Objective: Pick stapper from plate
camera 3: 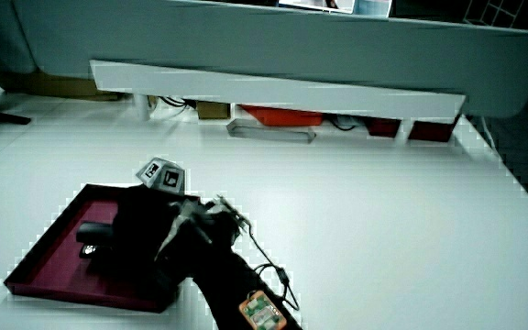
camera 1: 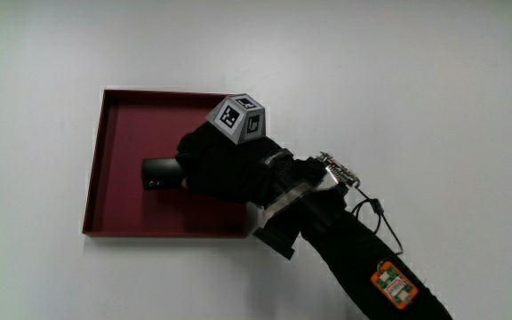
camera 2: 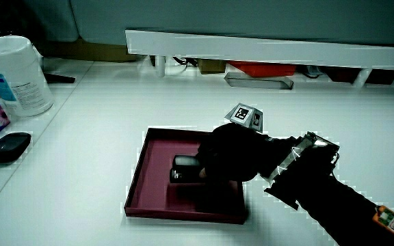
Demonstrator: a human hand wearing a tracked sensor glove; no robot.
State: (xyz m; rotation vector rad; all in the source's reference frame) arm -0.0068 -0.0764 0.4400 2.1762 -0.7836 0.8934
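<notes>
The hand is down inside the dark red square tray that serves as the plate, covering most of the black stapler. Only one end of the stapler pokes out from under the glove, and it looks to be lying flat on the tray floor, about mid-tray. The fingers appear curled around the stapler body, though whether the grip has fully closed I cannot tell.

In both side views the stapler sits low in the tray under the hand, apparently not lifted yet.

Judgement: this is the grasp step. To do it well, close firmly across the stapler's narrow sides and lift straight up, clear of the tray rim, so the tray isn't dragged. Other objects sit well away from the tray, near the table's edge: a white wipes canister and a black computer mouse.
</notes>
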